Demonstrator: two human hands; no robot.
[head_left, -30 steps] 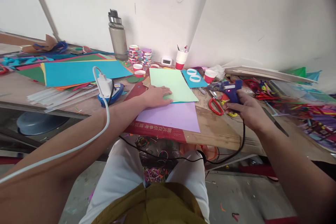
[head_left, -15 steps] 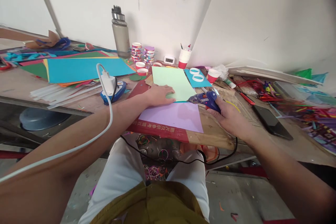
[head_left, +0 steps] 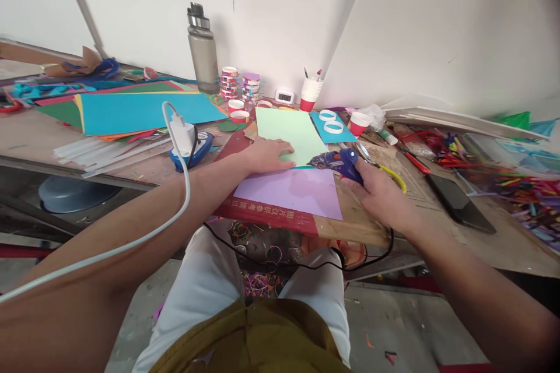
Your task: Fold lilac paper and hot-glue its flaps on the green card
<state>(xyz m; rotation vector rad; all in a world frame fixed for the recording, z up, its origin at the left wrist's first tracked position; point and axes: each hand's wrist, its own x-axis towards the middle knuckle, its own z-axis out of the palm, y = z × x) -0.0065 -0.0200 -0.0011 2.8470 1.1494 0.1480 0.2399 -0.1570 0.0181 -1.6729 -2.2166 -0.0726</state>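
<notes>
My left hand [head_left: 270, 155] lies flat with fingers stretched over the lower left of a pale green paper sheet [head_left: 289, 126]. In my right hand [head_left: 371, 183] is a blue glue gun [head_left: 341, 162], its nozzle pointing left at the green sheet's lower edge. A thin blue-green strip [head_left: 304, 167] runs along that edge. Below it a purple paper sheet [head_left: 289, 191] lies on a red printed board [head_left: 271, 217]. Whether the nozzle touches the paper I cannot tell.
Behind stand a water bottle [head_left: 203, 55], a small clock [head_left: 284, 97] and stacked paper cups [head_left: 310, 93]. White rings [head_left: 333, 127] rest on blue paper. To the right are a phone [head_left: 459, 204] and yellow-handled scissors [head_left: 396, 179]. A white cable [head_left: 186, 186] crosses above my left forearm.
The glue gun's nozzle has moved slightly left along the green sheet's lower edge. My left hand stays flat on the paper. The whole view has shifted a little.
</notes>
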